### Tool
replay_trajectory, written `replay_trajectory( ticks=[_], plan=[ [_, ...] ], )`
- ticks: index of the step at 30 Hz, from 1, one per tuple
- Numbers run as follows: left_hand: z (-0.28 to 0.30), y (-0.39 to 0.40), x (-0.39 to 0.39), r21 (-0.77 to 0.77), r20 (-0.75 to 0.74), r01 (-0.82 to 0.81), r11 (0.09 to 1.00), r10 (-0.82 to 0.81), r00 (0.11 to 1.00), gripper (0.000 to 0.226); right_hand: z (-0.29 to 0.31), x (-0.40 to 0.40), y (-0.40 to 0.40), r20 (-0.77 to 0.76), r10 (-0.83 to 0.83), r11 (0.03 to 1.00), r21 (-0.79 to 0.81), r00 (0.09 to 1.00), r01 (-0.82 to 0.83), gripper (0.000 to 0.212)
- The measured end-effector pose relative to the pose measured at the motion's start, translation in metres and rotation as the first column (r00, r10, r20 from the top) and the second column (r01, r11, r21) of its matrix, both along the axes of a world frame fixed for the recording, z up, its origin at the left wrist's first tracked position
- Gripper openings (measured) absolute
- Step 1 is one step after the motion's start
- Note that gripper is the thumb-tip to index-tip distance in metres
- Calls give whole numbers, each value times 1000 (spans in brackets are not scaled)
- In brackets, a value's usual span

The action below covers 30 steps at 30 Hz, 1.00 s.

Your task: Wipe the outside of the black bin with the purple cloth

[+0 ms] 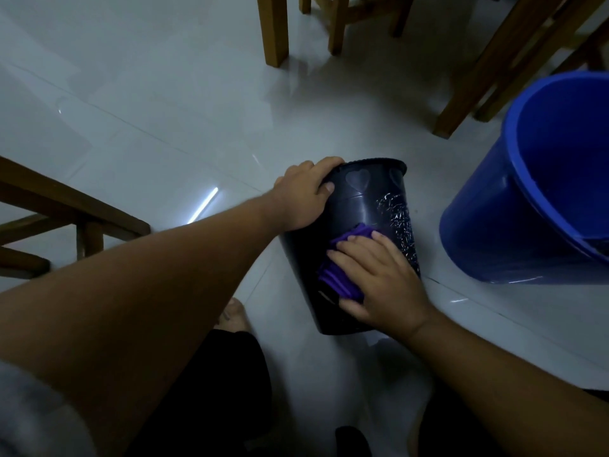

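Observation:
The black bin (365, 206) stands tilted on the white tiled floor at the centre, with heart shapes below its rim and white scuff marks on its right side. My left hand (303, 192) grips the bin's rim and upper left wall. My right hand (379, 278) presses the folded purple cloth (339, 278) flat against the bin's near side, about halfway down. Most of the cloth lies hidden under my palm and fingers.
A large blue bucket (514, 206) stands just right of the bin. Wooden chair and table legs (275, 31) rise at the top and top right. Another wooden chair frame (75, 212) sits at the left. My foot (234, 315) and dark-clad knee lie below the bin.

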<state>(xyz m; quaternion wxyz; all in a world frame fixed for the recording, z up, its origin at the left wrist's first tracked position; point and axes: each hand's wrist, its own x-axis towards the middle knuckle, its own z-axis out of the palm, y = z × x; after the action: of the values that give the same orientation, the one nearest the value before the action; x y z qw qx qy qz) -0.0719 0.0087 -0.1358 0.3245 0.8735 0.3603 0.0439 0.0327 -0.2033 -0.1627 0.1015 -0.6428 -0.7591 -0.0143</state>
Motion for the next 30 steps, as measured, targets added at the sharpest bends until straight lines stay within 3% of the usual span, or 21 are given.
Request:
replay_trajectory(
  ticks=[6,14,17,22,27,30],
  plan=[
    [1,0,2,25,-5,6,1000,-5,1000,46,19,9,50,-171,-255,967,-55,952,249,74],
    [1,-1,-1,28,-4,7,1000,-6,1000,46,-6,9,-7,-42,14,999,53,999,-12,73],
    [-1,1,-4,20,-16,25,999,-25,1000,50,1,15,17,-86,-15,997,71,996,21,69],
    [3,2,-4,6,-25,29,1000,-29,999,52,15,6,51,-178,-254,966,10,951,260,68],
    [2,1,-1,1,2,8,1000,-8,1000,45,0,-3,-3,-65,-56,998,30,996,58,69],
    [2,3,-1,-20,23,14,1000,-14,1000,45,-1,1,0,-30,-20,998,66,999,22,66]
  ],
)
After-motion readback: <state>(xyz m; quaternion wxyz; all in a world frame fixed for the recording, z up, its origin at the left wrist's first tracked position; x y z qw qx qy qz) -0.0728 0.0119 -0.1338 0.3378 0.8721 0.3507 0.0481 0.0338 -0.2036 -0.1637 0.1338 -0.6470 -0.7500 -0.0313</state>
